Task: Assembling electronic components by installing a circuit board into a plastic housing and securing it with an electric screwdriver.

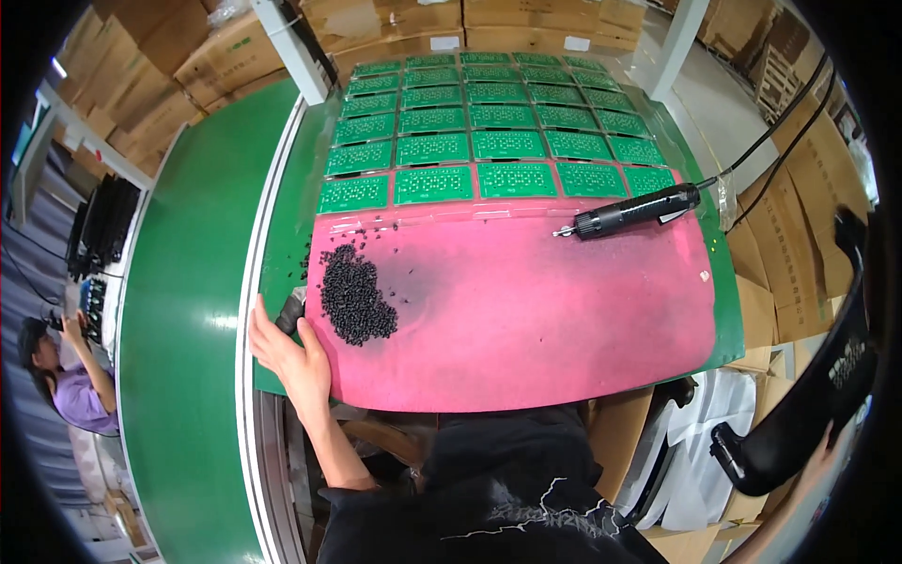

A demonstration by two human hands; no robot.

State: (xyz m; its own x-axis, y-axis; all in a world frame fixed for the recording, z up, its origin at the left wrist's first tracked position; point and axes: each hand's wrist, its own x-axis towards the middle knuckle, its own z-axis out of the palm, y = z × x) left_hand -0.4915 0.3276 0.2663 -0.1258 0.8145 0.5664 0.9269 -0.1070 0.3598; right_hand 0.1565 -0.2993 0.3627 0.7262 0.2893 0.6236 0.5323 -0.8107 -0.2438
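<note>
My left hand [297,367] rests at the left edge of the pink mat [545,320], fingers stretched out and thumb apart. Next to its fingertips is a small dark object [290,313] whose kind I cannot make out. Just right of that hand lies a pile of small black screws or similar bits [355,299], with some scattered around it. Far to the right, my right hand [819,462] grips a long, curved black plastic part [808,414], which hides most of the fingers. A black electric screwdriver [637,211] lies on the mat's far right side.
Rows of green circuit boards [507,143] cover the table's far half. A green conveyor belt [188,348] runs along the left. Cardboard boxes [789,226] stand at the right, with an open box of white-wrapped parts [705,442] below. A person in purple [85,399] is beyond the belt.
</note>
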